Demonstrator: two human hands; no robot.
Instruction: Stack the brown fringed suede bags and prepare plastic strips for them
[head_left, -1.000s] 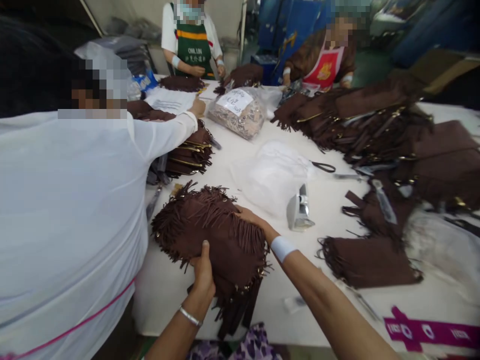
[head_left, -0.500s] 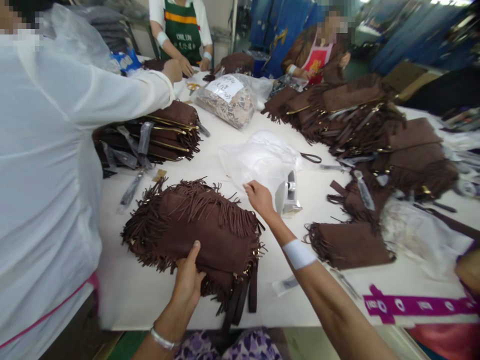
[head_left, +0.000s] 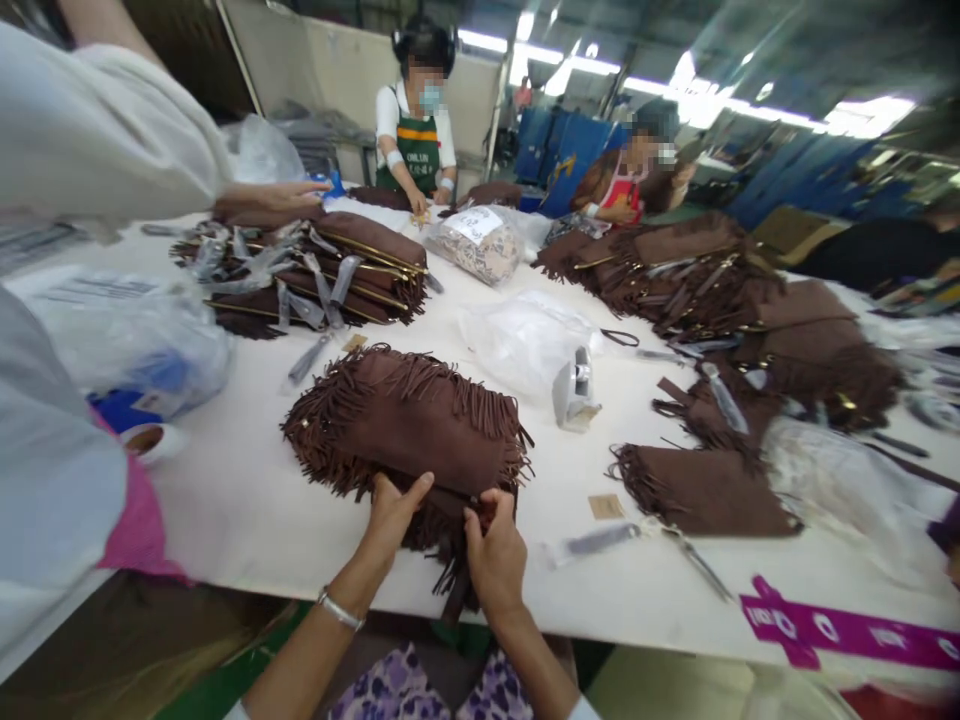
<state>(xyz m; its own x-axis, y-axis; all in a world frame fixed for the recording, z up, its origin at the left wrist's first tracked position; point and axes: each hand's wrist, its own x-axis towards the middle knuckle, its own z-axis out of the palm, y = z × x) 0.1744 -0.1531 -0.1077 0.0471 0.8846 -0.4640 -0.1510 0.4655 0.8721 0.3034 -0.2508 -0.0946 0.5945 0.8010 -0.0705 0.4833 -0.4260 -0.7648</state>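
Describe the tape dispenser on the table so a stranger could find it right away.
On the long white table, look just right of the brown fringed bag that both hands grip. The tape dispenser stands against a crumpled clear plastic bag; it is the only small grey-white object among brown bags.

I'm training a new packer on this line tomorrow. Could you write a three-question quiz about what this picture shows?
1. True or false: both of the person's hands rest on the near edge of the brown fringed bag.
2. What stands just right of that bag on the white table? A) tape dispenser B) sewing machine C) kettle
3. Fill in: the purple strip lies at the table's near ____ corner.

Key
1. True: the left hand and the right hand both grip its near edge.
2. A, the tape dispenser, in front of a clear plastic bag.
3. Right.
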